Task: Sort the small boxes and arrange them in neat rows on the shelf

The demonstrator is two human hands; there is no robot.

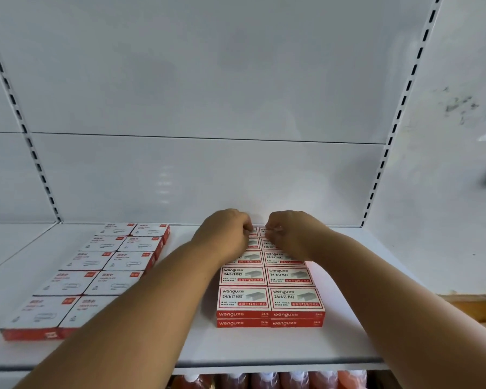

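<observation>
- While both arms reach deep, the left hand (227,234) and right hand (288,234) curl onto the rearmost staple boxes (270,276), seemingly pinching them.
- Paper-clip boxes (96,270) lie in two rows further left on the shelf (180,343).

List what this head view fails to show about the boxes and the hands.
- Rear staple boxes: covered by left hand and right hand; count unknown.
- Fingertips: curled away, so the grip is unclear.
- Paper clip boxes: small print blurred; nearest one partly behind the left forearm.
- Red items under the shelf: cut off by the bottom edge.
</observation>
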